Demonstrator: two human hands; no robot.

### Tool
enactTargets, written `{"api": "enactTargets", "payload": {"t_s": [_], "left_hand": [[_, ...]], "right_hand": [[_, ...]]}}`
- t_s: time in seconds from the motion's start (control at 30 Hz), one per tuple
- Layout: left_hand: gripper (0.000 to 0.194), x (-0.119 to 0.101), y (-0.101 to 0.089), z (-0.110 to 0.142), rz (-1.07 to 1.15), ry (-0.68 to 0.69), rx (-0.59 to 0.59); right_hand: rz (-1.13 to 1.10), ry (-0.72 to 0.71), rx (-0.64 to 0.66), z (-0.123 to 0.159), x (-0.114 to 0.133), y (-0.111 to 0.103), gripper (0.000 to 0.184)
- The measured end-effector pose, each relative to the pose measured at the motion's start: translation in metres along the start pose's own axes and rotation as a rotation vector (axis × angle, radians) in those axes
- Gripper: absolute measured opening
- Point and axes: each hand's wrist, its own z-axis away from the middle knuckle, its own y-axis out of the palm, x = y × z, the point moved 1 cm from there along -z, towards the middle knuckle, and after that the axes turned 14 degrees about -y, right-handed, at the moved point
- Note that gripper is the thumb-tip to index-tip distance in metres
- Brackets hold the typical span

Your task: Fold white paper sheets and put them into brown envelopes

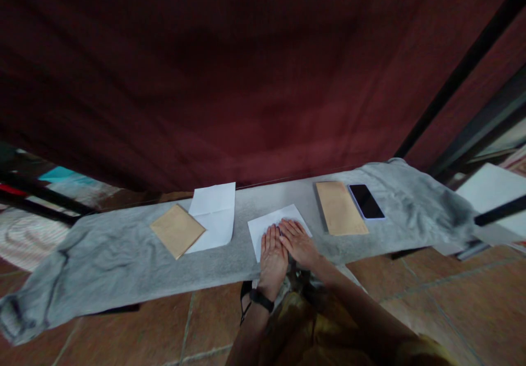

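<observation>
A folded sheet of white paper (pixel 263 222) lies on the grey cloth, partly covered by both hands. My left hand (pixel 273 253) rests flat on it, fingers stretched out and pointing away from me; a black band circles that wrist. Beside it, my right hand (pixel 299 242) also presses flat on the paper, its thumb side touching the left hand. To the left, a brown envelope (pixel 177 230) overlaps a creased, unfolded white sheet (pixel 214 212). On the right lies another brown envelope (pixel 340 208), next to a dark-screened phone (pixel 367 201).
The grey cloth (pixel 123 256) drapes a long, narrow bench and wrinkles at both ends. Behind it hangs a dark red curtain (pixel 263 108). A black bar (pixel 456 75) slants down at the right. Below is a tiled floor (pixel 164 327).
</observation>
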Motion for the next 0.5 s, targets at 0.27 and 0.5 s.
{"api": "enactTargets", "payload": {"t_s": [0.27, 0.5], "left_hand": [[0.055, 0.007, 0.014, -0.008, -0.019, -0.045, 0.006], [0.056, 0.019, 0.016, -0.007, 0.011, -0.177, -0.039]], "right_hand": [[0.06, 0.033, 0.013, 0.0, -0.01, 0.014, 0.045], [0.116, 0.124, -0.037, 0.006, -0.019, 0.018, 0.051]]}}
